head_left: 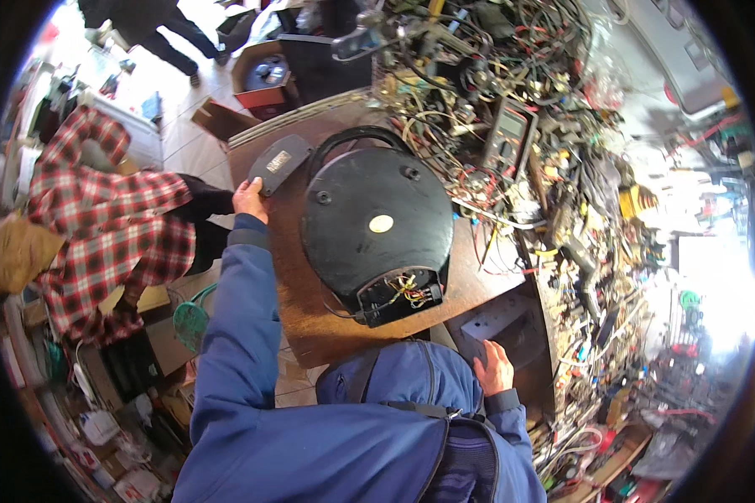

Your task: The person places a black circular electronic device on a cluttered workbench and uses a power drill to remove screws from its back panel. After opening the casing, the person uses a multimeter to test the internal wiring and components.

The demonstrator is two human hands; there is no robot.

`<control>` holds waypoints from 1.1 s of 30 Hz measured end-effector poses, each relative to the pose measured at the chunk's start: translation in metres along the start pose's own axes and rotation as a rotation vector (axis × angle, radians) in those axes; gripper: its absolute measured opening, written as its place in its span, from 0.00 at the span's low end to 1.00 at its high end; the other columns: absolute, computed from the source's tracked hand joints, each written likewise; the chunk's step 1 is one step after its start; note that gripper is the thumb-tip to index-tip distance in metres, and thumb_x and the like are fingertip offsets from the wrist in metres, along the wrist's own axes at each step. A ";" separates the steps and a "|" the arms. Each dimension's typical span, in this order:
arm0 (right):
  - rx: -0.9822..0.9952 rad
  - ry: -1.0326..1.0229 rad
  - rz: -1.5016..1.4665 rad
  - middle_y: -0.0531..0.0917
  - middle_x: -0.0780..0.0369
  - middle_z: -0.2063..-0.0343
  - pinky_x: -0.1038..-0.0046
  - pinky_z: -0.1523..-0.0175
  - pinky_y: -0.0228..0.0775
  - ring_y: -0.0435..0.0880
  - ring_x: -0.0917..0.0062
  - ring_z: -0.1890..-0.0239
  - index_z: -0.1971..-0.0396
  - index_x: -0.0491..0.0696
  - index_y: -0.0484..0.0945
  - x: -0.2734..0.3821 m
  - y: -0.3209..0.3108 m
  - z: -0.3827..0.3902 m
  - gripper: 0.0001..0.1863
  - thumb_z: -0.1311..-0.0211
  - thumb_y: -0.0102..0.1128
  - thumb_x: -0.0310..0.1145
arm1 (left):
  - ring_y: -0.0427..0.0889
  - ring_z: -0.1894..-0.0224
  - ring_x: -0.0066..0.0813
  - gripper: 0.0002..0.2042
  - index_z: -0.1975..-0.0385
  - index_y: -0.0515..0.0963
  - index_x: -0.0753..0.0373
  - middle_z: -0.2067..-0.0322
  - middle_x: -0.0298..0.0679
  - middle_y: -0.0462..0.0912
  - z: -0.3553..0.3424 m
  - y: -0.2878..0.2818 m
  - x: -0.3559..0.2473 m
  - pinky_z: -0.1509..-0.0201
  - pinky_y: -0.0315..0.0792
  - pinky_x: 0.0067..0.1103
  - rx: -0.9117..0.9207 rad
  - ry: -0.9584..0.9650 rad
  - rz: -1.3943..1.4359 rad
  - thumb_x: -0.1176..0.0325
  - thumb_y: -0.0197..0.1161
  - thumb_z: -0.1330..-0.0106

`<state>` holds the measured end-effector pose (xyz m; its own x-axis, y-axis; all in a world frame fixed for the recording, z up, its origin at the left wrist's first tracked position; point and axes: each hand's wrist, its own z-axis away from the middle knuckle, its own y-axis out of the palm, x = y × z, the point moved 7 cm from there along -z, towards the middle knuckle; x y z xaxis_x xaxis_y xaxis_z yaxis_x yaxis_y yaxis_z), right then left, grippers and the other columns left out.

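Panel (281,164) in left fingers (250,195), round appliance (369,194), wires (408,291) in open compartment (383,315)

Labels in view, their lettering too small to read.
A pale rectangular label (281,161) with dark print stands on the flat dark cover (299,152) near the far left corner of the wooden table (298,314). A small cream oval sticker (381,224) sits at the centre of the round black appliance's upward-facing side (369,189), between the table's left and right edges; its markings blur. Toward the far right corner, among cables, a multimeter (507,137) carries a display and a marked dial, neither of them legible.
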<state>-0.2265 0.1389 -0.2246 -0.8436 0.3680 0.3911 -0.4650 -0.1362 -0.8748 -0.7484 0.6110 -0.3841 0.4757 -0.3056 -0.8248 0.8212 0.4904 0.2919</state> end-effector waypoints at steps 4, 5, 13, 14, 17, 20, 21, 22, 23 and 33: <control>-0.009 0.017 0.009 0.81 0.47 0.49 0.60 0.43 0.76 0.82 0.53 0.47 0.43 0.42 0.76 0.010 0.001 0.010 0.28 0.44 0.70 0.32 | 0.83 0.58 0.35 0.16 0.45 0.75 0.63 0.56 0.39 0.83 -0.021 0.041 0.006 0.60 0.80 0.33 0.092 -0.010 -0.109 0.73 0.65 0.32; 0.006 0.033 -0.004 0.81 0.48 0.48 0.61 0.43 0.76 0.82 0.53 0.47 0.43 0.42 0.76 0.012 0.001 0.009 0.27 0.44 0.69 0.31 | 0.84 0.59 0.33 0.16 0.46 0.76 0.66 0.56 0.40 0.83 -0.024 0.044 0.006 0.60 0.81 0.31 0.048 0.020 -0.119 0.73 0.64 0.32; 0.040 0.032 -0.018 0.82 0.51 0.49 0.62 0.44 0.77 0.82 0.55 0.48 0.43 0.43 0.77 0.018 0.009 0.005 0.27 0.43 0.69 0.32 | 0.82 0.72 0.24 0.13 0.52 0.79 0.65 0.67 0.34 0.82 -0.025 0.047 -0.007 0.72 0.80 0.23 0.061 -0.106 -0.437 0.68 0.66 0.33; 0.049 0.020 -0.025 0.82 0.51 0.49 0.62 0.44 0.77 0.83 0.55 0.48 0.43 0.43 0.77 0.018 0.010 0.002 0.26 0.43 0.69 0.32 | 0.84 0.71 0.24 0.14 0.51 0.78 0.65 0.65 0.34 0.83 -0.024 0.039 -0.011 0.71 0.80 0.21 0.046 -0.104 -0.510 0.67 0.66 0.33; 0.062 -0.035 -0.037 0.82 0.51 0.50 0.62 0.44 0.77 0.83 0.55 0.49 0.45 0.43 0.78 0.023 0.010 -0.013 0.25 0.43 0.69 0.32 | 0.86 0.66 0.25 0.15 0.49 0.78 0.65 0.61 0.36 0.85 -0.004 0.015 -0.027 0.69 0.80 0.21 0.055 -0.036 -0.542 0.67 0.67 0.33; 0.074 -0.090 -0.065 0.83 0.52 0.52 0.62 0.45 0.77 0.83 0.55 0.50 0.47 0.43 0.79 0.028 0.008 -0.031 0.23 0.44 0.68 0.31 | 0.86 0.59 0.27 0.15 0.46 0.77 0.63 0.56 0.37 0.85 0.035 -0.027 -0.028 0.62 0.79 0.22 0.092 -0.007 -0.428 0.66 0.65 0.30; 0.078 -0.105 -0.083 0.83 0.52 0.52 0.62 0.46 0.77 0.83 0.55 0.51 0.48 0.43 0.80 0.030 0.008 -0.038 0.22 0.44 0.68 0.30 | 0.85 0.58 0.28 0.15 0.46 0.77 0.63 0.55 0.37 0.85 0.064 -0.034 -0.029 0.61 0.78 0.22 0.097 0.009 -0.427 0.65 0.64 0.29; 0.080 -0.115 -0.115 0.84 0.51 0.54 0.61 0.47 0.77 0.84 0.55 0.53 0.50 0.42 0.80 0.036 0.006 -0.046 0.20 0.44 0.67 0.30 | 0.85 0.59 0.26 0.15 0.47 0.77 0.63 0.56 0.37 0.84 0.094 -0.043 -0.025 0.61 0.78 0.22 0.087 -0.009 -0.439 0.64 0.64 0.28; 0.093 -0.124 -0.150 0.84 0.51 0.55 0.61 0.48 0.77 0.84 0.55 0.53 0.50 0.42 0.80 0.036 0.008 -0.053 0.20 0.44 0.67 0.30 | 0.84 0.61 0.25 0.14 0.48 0.77 0.63 0.56 0.38 0.84 0.126 -0.051 -0.021 0.62 0.78 0.21 0.077 -0.024 -0.452 0.64 0.64 0.28; 0.203 -0.096 -0.568 0.87 0.48 0.64 0.64 0.54 0.79 0.89 0.56 0.60 0.55 0.40 0.83 0.043 0.024 -0.140 0.15 0.39 0.64 0.31 | 0.85 0.66 0.26 0.09 0.60 0.80 0.68 0.65 0.39 0.86 0.400 -0.082 0.108 0.61 0.80 0.23 0.130 -0.339 -0.561 0.67 0.63 0.29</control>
<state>-0.2367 0.2801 -0.2691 -0.4650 0.3513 0.8126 -0.8831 -0.1191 -0.4539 -0.6379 0.2115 -0.3032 0.0207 -0.7354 -0.6773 0.9943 0.0863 -0.0634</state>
